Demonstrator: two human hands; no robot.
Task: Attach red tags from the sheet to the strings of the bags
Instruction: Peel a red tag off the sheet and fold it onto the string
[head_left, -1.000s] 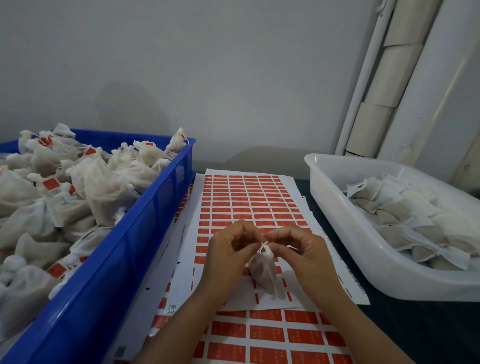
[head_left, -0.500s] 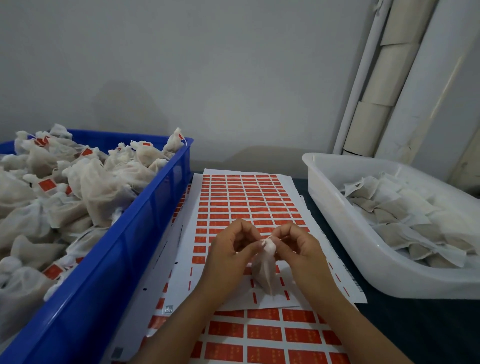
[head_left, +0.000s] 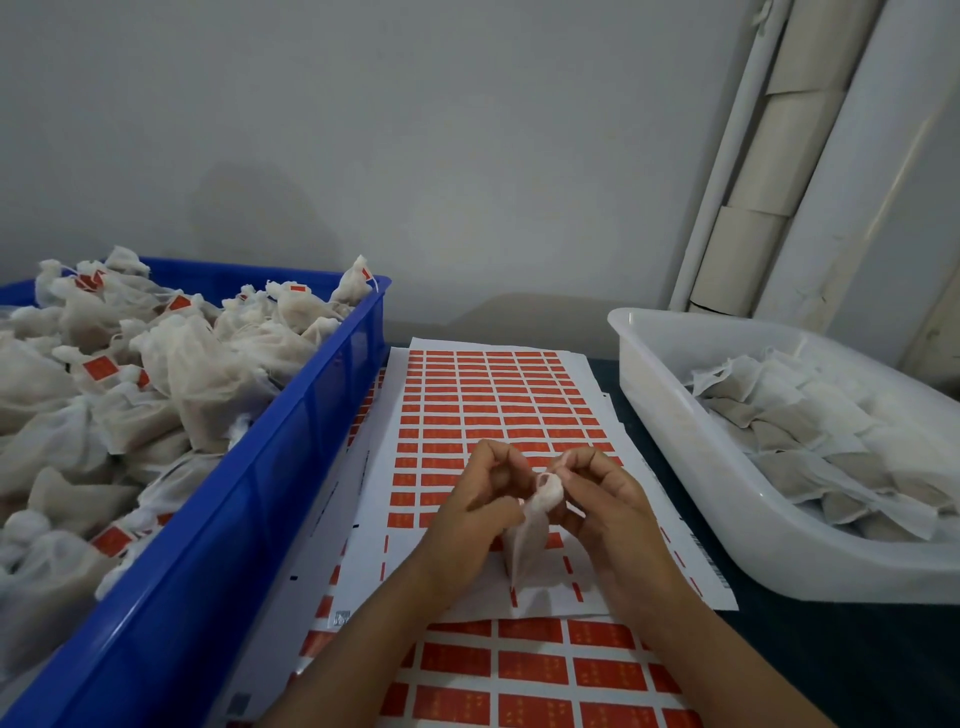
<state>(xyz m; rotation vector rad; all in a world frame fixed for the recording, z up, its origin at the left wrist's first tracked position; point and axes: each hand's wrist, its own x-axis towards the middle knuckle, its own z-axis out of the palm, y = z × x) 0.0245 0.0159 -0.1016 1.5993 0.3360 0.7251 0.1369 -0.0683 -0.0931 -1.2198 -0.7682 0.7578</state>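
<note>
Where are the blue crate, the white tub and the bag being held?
blue crate (head_left: 291, 499), head view, on its near side wall.
white tub (head_left: 691, 499), head view, on its left outer wall.
bag (head_left: 527, 540), head view, on its hanging mesh body.
</note>
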